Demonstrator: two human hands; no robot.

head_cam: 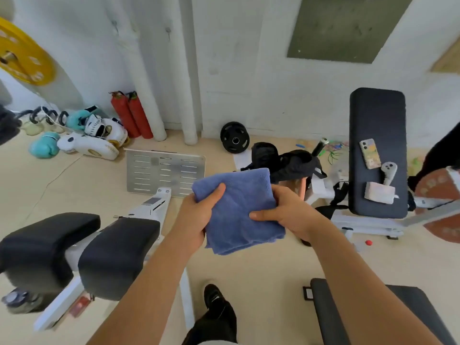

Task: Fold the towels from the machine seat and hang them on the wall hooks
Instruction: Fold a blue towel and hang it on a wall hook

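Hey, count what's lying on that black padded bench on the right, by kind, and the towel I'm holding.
Patterned phone: 1
Light grey handheld controller: 1
Folded pale pink-white cloth: 1
Folded blue towel, gripped by left hand and right hand: 1
Total: 4

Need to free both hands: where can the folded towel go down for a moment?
Bare padding: the upper end of the black bench, above the phone. Its lower half is crowded by the phone, a white controller and a pale folded cloth. The black machine pads at left are bare too.
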